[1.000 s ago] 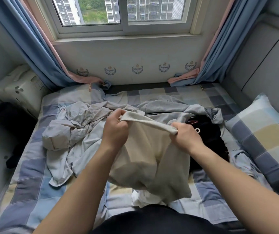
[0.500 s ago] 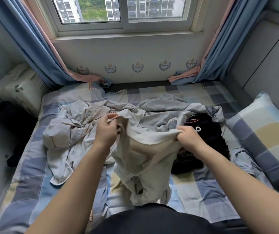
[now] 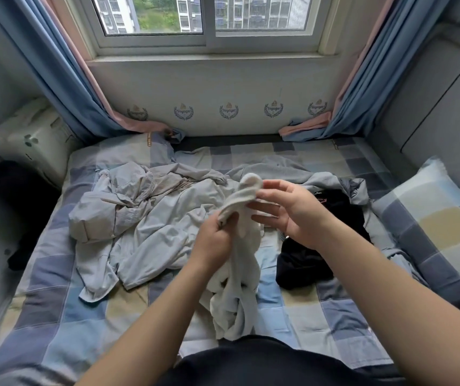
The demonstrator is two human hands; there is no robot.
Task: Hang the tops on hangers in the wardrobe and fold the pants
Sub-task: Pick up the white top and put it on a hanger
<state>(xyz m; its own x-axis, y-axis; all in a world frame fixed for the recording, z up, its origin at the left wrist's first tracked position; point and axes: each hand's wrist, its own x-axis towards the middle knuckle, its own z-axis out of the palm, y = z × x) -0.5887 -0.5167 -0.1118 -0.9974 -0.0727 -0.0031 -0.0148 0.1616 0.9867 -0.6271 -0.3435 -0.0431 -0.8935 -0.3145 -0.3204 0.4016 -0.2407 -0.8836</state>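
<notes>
A cream-white garment (image 3: 241, 277) hangs bunched above the bed, its lower part trailing onto the checked cover. My left hand (image 3: 214, 240) grips it near the top. My right hand (image 3: 284, 210) pinches the garment's raised upper end between thumb and forefinger, its other fingers spread. A pile of pale grey tops (image 3: 139, 218) lies crumpled to the left and behind. A black garment (image 3: 315, 254) lies to the right, partly hidden by my right forearm. No hanger or wardrobe is in view.
The bed with its checked blue and beige cover (image 3: 83, 316) fills the view. A checked pillow (image 3: 432, 224) lies at the right against a grey headboard. A white pillow (image 3: 31, 143) and a dark item (image 3: 14, 196) sit at the left. Blue curtains frame the window behind.
The cream garment was stretched wide between both hands; now the hands have come together at the centre and it hangs bunched. My right hand has loosened to a pinch at its top end.
</notes>
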